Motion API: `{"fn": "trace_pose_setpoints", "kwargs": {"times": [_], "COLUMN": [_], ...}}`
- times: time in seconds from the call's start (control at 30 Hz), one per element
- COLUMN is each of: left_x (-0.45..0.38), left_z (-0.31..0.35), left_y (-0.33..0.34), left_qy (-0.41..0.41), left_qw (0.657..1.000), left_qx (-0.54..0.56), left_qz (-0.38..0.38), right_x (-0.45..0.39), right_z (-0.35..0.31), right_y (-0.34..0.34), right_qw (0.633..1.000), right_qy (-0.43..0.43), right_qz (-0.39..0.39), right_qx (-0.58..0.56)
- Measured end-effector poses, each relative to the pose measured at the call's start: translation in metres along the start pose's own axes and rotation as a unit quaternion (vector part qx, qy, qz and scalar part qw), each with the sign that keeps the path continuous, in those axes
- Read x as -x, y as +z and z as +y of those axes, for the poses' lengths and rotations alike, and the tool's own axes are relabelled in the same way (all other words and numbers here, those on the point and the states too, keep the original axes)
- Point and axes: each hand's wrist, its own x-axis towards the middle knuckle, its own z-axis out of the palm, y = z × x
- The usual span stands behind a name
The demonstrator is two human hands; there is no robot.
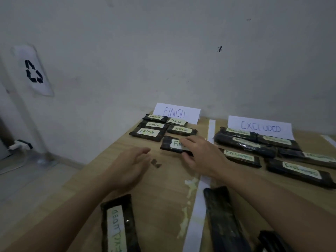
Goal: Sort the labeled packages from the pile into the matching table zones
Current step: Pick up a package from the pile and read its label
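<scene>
FINISH package (172, 144) lies under the right hand (201, 155) fingers (189, 141)

We see the right hand (198, 153) covering the end of the label on the nearest FINISH package (172, 144), so only "FIN" reads. At the bottom edge, the frame cuts off the EXCLUDED package (118, 224) at lower left and two dark packages (223, 220) at lower right, whose labels we cannot see. The left hand (131, 166) is motion-blurred at the fingertips.
</scene>
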Motion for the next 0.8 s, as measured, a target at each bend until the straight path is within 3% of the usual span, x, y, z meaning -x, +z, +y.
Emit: {"fn": "trace_pose_setpoints", "kwargs": {"times": [0.17,0.4,0.53,0.63,0.8], "left_x": [0.002,0.005,0.007,0.015,0.041], "left_z": [-0.022,-0.029,-0.028,-0.028,-0.026], "left_y": [0.006,0.01,0.003,-0.007,-0.028], "left_qy": [0.038,0.064,0.068,0.068,0.067], "left_qw": [0.997,0.996,0.994,0.989,0.98], "left_qx": [-0.06,-0.049,-0.059,-0.093,-0.154], "left_qz": [-0.039,-0.021,-0.053,-0.092,-0.107], "right_x": [-0.034,-0.055,-0.047,-0.028,0.018], "right_z": [0.008,0.016,0.003,-0.03,-0.084], "right_y": [0.019,0.038,0.03,0.017,-0.001], "right_qw": [0.993,0.992,0.997,0.998,0.973], "right_qy": [0.103,0.116,0.053,-0.063,-0.219], "right_qz": [-0.058,-0.054,-0.026,-0.002,-0.058], "right_qx": [-0.008,0.02,0.039,0.009,-0.037]}}
